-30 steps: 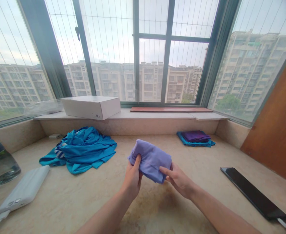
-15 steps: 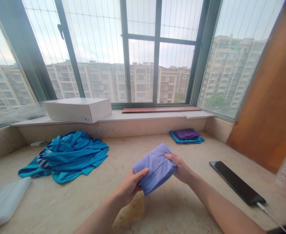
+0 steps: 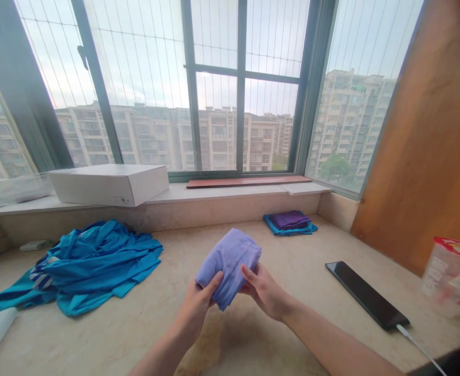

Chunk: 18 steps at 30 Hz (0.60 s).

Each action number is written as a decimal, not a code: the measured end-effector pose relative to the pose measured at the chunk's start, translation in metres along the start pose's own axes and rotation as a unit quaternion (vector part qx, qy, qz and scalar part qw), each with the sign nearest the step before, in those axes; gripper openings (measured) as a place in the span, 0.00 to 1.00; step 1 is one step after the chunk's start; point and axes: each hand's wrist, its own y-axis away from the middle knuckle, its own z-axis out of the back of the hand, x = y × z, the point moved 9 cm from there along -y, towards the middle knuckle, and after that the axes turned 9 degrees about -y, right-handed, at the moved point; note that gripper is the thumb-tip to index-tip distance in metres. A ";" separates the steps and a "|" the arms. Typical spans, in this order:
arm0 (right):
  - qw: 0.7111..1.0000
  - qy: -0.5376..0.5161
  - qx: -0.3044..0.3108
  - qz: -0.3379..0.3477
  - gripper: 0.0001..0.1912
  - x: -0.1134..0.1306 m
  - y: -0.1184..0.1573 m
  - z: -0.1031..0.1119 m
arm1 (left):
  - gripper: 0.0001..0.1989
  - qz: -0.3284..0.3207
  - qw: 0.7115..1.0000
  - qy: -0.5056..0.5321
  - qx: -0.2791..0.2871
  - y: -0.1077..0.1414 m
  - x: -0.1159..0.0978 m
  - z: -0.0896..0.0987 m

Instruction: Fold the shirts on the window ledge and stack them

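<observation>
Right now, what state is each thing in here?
Lavender cloth: folded, held by left hand and right hand
Blue heap: crumpled
Purple cloth: folded, atop folded blue cloth
Phone: screen dark, cable plugged in
White box: closed
Plastic tub: upright, sealing unclear

you have one left hand (image 3: 196, 308) and one right hand (image 3: 267, 295), two in all, with one lavender cloth (image 3: 232, 258) at twelve o'clock. you see one blue heap (image 3: 96, 269) at ten o'clock; its number of pieces you cannot tell. at one o'clock you count at least two folded pieces, one purple cloth (image 3: 291, 219) and one turquoise cloth (image 3: 313, 228). at two o'clock you have one phone (image 3: 366, 295), one white cable (image 3: 420, 344) and one cup (image 3: 447, 277). you find one white box (image 3: 92, 187) at eleven o'clock, one reddish board (image 3: 247, 181) at twelve.
</observation>
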 end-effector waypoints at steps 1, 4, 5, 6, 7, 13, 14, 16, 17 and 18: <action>0.999 0.016 -0.044 0.008 0.27 0.000 -0.003 0.009 | 0.31 0.007 1.000 -0.015 0.004 0.000 0.002 -0.001; 0.986 0.032 -0.159 0.027 0.25 0.011 -0.014 0.048 | 0.34 0.003 0.999 -0.045 0.006 -0.004 0.005 0.000; 0.978 0.035 -0.200 0.043 0.23 0.022 -0.019 0.066 | 0.34 -0.005 0.999 -0.051 0.003 -0.005 0.004 0.001; 0.968 0.039 -0.240 0.066 0.22 0.036 -0.024 0.086 | 0.34 -0.013 0.998 -0.058 0.001 -0.007 0.003 0.003; 0.949 0.058 -0.296 0.091 0.21 0.054 -0.027 0.110 | 0.33 -0.021 0.998 -0.067 -0.001 -0.008 0.002 0.004; 0.831 0.176 -0.508 0.143 0.21 0.174 -0.053 0.231 | 0.27 -0.056 0.991 -0.118 0.017 -0.008 -0.005 0.006; 0.817 0.206 -0.520 0.142 0.22 0.189 -0.059 0.243 | 0.27 -0.057 0.990 -0.124 0.029 -0.007 -0.006 0.004; 0.791 0.279 -0.527 0.137 0.24 0.211 -0.071 0.256 | 0.28 -0.058 0.988 -0.131 0.048 -0.005 -0.005 -0.001; 0.780 0.317 -0.522 0.138 0.26 0.217 -0.076 0.259 | 0.28 -0.060 0.988 -0.133 0.052 -0.005 -0.005 -0.002; 0.760 0.372 -0.516 0.134 0.27 0.221 -0.082 0.260 | 0.28 -0.061 0.988 -0.133 0.054 -0.005 -0.004 -0.003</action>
